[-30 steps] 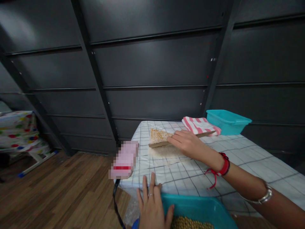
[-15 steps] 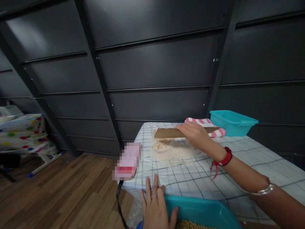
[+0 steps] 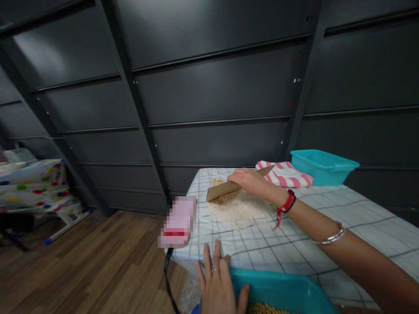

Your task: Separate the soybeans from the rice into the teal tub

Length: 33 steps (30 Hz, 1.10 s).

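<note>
My right hand grips a strip of brown cardboard by its upper edge, the strip standing on edge and slanting across the table. Under and beside it lie yellow kernels, perhaps corn, and a spread of white grains that looks like rice. My left hand rests with fingers spread at the near table edge, its thumb at the left rim of a teal basin. Inside that basin are yellowish round beans or seeds, partly cut off by the frame's bottom.
A second teal basin stands at the far right beside a folded pink-and-white striped cloth. On the checked tablecloth's left edge lies a blurred pink object with a black strap. A dark panelled wall closes off the back.
My right hand has moved left and slightly nearer with the cardboard, which has turned from nearly level across to slanting, its left end closer to me. My left hand stays by the basin.
</note>
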Motion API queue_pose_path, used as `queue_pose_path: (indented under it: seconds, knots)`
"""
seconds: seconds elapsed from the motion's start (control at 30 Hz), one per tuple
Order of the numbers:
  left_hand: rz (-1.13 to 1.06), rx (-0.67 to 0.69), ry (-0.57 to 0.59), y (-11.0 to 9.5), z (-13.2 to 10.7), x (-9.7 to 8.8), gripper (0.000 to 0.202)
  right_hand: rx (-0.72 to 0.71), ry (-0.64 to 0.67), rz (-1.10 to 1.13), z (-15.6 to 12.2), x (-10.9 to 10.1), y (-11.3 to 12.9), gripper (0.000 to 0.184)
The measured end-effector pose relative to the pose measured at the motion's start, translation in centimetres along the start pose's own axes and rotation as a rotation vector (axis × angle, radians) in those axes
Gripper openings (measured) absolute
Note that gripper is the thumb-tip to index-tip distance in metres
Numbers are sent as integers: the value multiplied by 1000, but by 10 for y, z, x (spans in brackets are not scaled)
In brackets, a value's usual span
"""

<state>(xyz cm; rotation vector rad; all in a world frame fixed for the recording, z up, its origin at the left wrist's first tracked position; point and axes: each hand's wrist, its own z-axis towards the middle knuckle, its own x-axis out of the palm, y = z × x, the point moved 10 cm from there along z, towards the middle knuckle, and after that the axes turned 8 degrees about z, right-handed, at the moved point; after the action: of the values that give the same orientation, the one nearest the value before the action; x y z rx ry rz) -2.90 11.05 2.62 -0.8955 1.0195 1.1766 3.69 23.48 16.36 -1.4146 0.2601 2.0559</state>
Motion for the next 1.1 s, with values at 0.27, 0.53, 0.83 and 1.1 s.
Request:
queue_pose_path:
  seconds: [0.27, 0.53, 0.83, 1.1]
  knots:
    - [-5, -1, -16, 7, -1, 0, 37, -54, -32, 20, -11, -28, 11, 24]
    - [-43, 8, -37, 8, -3, 5, 37, -43, -76, -3, -38, -52, 17, 31]
    - [-63, 3, -30, 1, -1, 7, 35, 10, -149, -65, -44, -37, 15, 27]
    - [-86, -2, -41, -1, -3, 9, 34, -61, -140, -67, -77, -54, 45, 28]
